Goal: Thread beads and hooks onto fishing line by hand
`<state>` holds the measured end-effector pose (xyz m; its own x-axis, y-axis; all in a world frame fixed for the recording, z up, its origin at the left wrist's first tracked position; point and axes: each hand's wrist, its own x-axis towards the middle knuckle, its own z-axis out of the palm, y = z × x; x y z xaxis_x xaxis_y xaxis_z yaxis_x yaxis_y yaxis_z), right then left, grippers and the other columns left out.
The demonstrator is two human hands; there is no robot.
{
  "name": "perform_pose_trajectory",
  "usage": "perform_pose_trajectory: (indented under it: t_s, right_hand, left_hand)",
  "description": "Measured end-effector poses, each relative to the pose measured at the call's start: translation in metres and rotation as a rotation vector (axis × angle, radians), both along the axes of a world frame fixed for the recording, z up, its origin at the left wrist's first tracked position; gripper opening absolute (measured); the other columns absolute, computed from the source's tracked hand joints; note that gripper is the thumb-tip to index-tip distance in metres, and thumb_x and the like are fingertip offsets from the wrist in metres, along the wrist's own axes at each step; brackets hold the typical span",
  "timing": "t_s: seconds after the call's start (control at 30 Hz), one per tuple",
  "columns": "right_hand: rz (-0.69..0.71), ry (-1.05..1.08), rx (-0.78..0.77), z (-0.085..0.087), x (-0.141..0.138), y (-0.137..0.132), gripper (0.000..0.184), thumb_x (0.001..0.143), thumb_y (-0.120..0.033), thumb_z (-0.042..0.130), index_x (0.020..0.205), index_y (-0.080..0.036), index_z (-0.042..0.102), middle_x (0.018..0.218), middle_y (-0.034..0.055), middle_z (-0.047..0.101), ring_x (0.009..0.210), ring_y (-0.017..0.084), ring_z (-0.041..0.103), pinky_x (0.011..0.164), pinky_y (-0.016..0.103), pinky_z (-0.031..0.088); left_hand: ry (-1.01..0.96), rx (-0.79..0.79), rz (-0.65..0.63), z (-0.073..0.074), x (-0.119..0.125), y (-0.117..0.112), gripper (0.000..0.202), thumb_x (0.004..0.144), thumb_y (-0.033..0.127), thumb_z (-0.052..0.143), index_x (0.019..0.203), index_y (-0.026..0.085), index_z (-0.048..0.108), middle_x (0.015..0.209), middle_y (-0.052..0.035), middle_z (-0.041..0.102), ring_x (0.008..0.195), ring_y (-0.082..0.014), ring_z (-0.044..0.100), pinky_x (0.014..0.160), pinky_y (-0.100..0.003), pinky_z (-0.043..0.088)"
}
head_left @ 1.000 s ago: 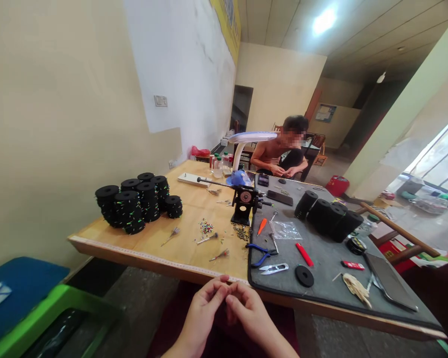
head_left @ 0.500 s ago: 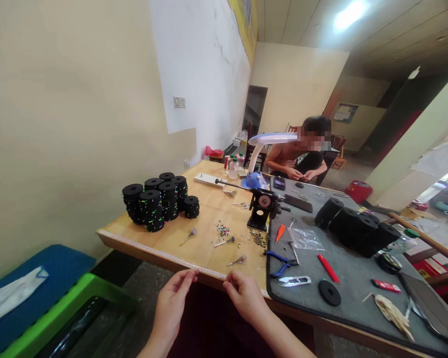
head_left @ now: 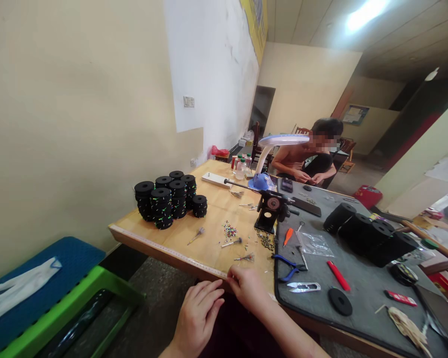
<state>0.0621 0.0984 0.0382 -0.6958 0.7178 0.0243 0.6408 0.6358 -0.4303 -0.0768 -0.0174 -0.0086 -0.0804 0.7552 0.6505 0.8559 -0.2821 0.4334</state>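
At the table's front edge, my right hand has thumb and index finger pinched together; whatever is between them is too small to make out. Close on its left, my left hand has its fingers stretched out, and I see nothing in it. Just beyond the hands on the wooden table lie a bundle of fine wires, a thin rod with a dark end and a heap of small coloured beads. A second small bundle lies farther left.
Stacked black foam spools stand at the left, a black winding device mid-table. On the grey mat lie blue pliers, thread snips and a black foam disc. A person sits across, by a lamp.
My left hand has moved right, close to the right hand, and its fingers have straightened from a pinch. The right hand stays pinched by the edge. The view has shifted slightly left.
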Motion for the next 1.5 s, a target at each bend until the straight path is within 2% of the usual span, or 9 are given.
perform_pose_trajectory:
  t_s: [0.2, 0.33, 0.67, 1.0, 1.27, 1.5]
  right_hand:
    - [0.052, -0.041, 0.002, 0.008, 0.003, 0.004, 0.015, 0.085, -0.021, 0.052, 0.083, -0.021, 0.067, 0.075, 0.0031, 0.073, 0.069, 0.016, 0.065, 0.056, 0.021, 0.033]
    - [0.055, -0.068, 0.005, 0.013, 0.006, 0.007, 0.015, 0.084, -0.021, 0.054, 0.082, -0.021, 0.068, 0.074, 0.0026, 0.073, 0.069, 0.016, 0.065, 0.055, 0.021, 0.032]
    - [0.014, -0.060, -0.030, 0.007, 0.014, 0.010, 0.015, 0.084, -0.024, 0.053, 0.081, -0.021, 0.068, 0.071, 0.0013, 0.070, 0.063, 0.013, 0.060, 0.053, 0.021, 0.029]
    - [-0.035, -0.076, -0.043, 0.009, 0.012, 0.008, 0.015, 0.084, -0.025, 0.053, 0.083, -0.021, 0.067, 0.073, 0.0016, 0.071, 0.067, 0.015, 0.062, 0.056, 0.022, 0.032]
    - [-0.039, -0.006, -0.040, 0.014, -0.007, 0.002, 0.014, 0.083, -0.021, 0.053, 0.080, -0.020, 0.066, 0.076, 0.0033, 0.072, 0.070, 0.017, 0.064, 0.058, 0.022, 0.034]
    - [-0.040, 0.007, -0.029, 0.008, -0.013, 0.005, 0.014, 0.083, -0.021, 0.052, 0.079, -0.019, 0.066, 0.075, 0.0038, 0.072, 0.070, 0.017, 0.064, 0.058, 0.022, 0.035]
  left_hand:
    - [0.162, -0.055, 0.034, 0.000, 0.001, 0.002, 0.026, 0.087, 0.024, 0.056, 0.111, 0.023, 0.065, 0.123, -0.0067, 0.065, 0.109, -0.0246, 0.057, 0.087, -0.038, 0.048]
    - [0.226, -0.073, 0.053, 0.001, 0.001, 0.004, 0.030, 0.086, 0.027, 0.056, 0.115, 0.022, 0.063, 0.123, -0.0073, 0.065, 0.110, -0.0251, 0.056, 0.086, -0.038, 0.047]
    - [0.337, -0.139, 0.100, -0.004, 0.016, 0.001, 0.044, 0.087, 0.028, 0.054, 0.130, 0.019, 0.052, 0.132, -0.0071, 0.058, 0.112, -0.0251, 0.052, 0.087, -0.036, 0.045]
    - [0.357, -0.173, 0.177, -0.003, 0.028, -0.001, 0.052, 0.085, 0.023, 0.054, 0.135, 0.018, 0.045, 0.134, -0.0065, 0.057, 0.112, -0.0254, 0.052, 0.088, -0.035, 0.042]
    - [0.336, -0.201, 0.220, 0.000, 0.018, 0.000, 0.053, 0.081, 0.015, 0.055, 0.134, 0.016, 0.046, 0.134, -0.0051, 0.057, 0.112, -0.0262, 0.050, 0.087, -0.037, 0.040]
    - [0.338, -0.227, 0.238, 0.000, 0.014, -0.002, 0.053, 0.083, 0.015, 0.053, 0.135, 0.017, 0.045, 0.136, -0.0065, 0.055, 0.114, -0.0267, 0.049, 0.087, -0.037, 0.040]
